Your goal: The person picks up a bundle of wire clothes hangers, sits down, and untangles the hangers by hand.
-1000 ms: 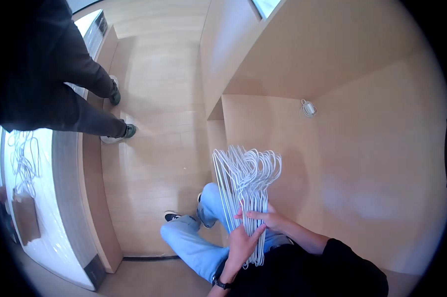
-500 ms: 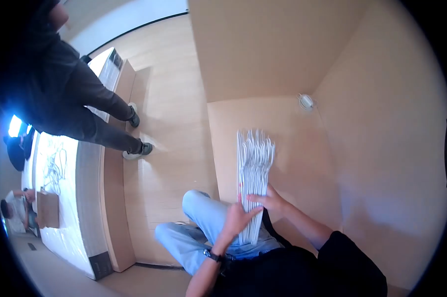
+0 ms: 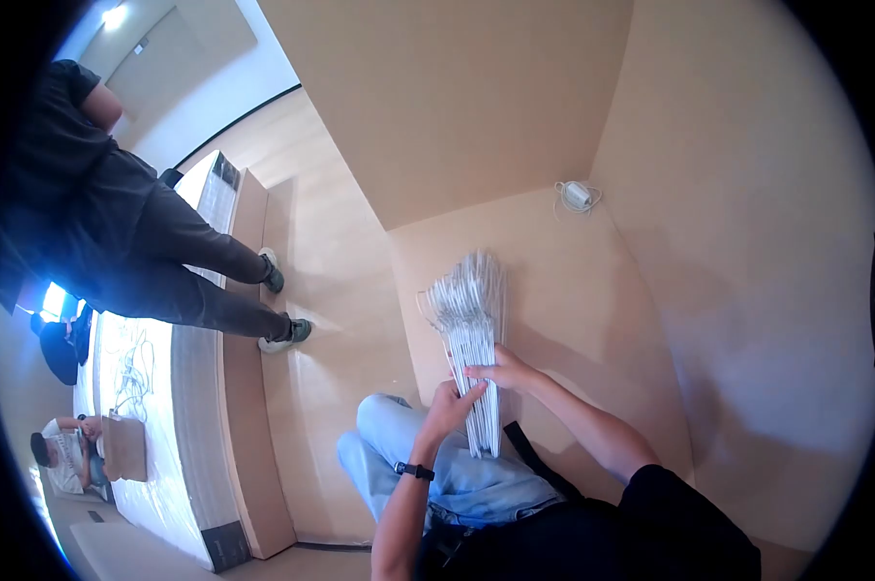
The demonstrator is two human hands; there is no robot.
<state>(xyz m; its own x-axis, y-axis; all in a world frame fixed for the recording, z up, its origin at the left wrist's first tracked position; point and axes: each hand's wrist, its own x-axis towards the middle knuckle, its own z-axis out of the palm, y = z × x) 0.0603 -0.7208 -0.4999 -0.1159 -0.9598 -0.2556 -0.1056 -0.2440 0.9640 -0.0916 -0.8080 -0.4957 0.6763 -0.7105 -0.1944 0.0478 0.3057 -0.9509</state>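
A thick bundle of white wire hangers [image 3: 474, 339] stands upright above my lap, its hooks at the top and fanned a little. My left hand [image 3: 447, 407], with a dark band on its wrist, wraps the bundle from the left side. From the right, my right hand [image 3: 504, 370] grips the same bundle slightly higher, its thumb across the front. Both hands are closed on the hangers, and some fingers are hidden behind them.
A white plug with a coiled cord [image 3: 578, 198] lies by the wooden panel [image 3: 495, 107]. At left, a person in dark clothes [image 3: 181, 237] stands beside a plastic-covered mattress [image 3: 181, 387] with loose cables [image 3: 133, 378]. Another person [image 3: 64, 455] sits near a cardboard box [image 3: 124, 447].
The view has turned, showing more of the room at left. The hangers' hooks bunched together, then fanned out leftward again. Both my hands keep hold of the bundle.
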